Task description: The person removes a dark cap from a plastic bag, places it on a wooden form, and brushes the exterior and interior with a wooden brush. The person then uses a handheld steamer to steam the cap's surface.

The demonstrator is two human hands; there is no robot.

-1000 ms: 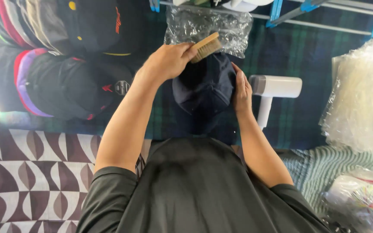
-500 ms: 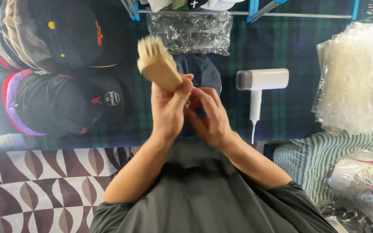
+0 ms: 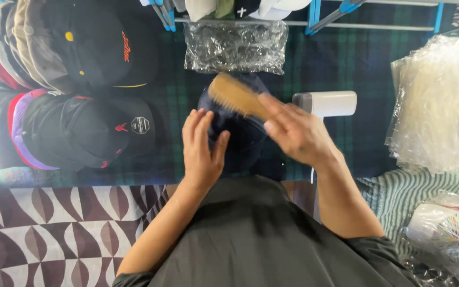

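Now the wooden brush (image 3: 236,97) has switched from left to right hand (image 3: 296,134), which grips it closed over the dark cap (image 3: 238,127) on the plaid cloth (image 3: 336,58), with left hand (image 3: 202,151) flat, fingers spread, steadying the cap: brushing resumes.

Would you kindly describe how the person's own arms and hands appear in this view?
Both forearms are bare; the left hand and right hand wear no gloves, and no rings or watch show. Short dark grey sleeves end near the elbows, part of a loose dark top.
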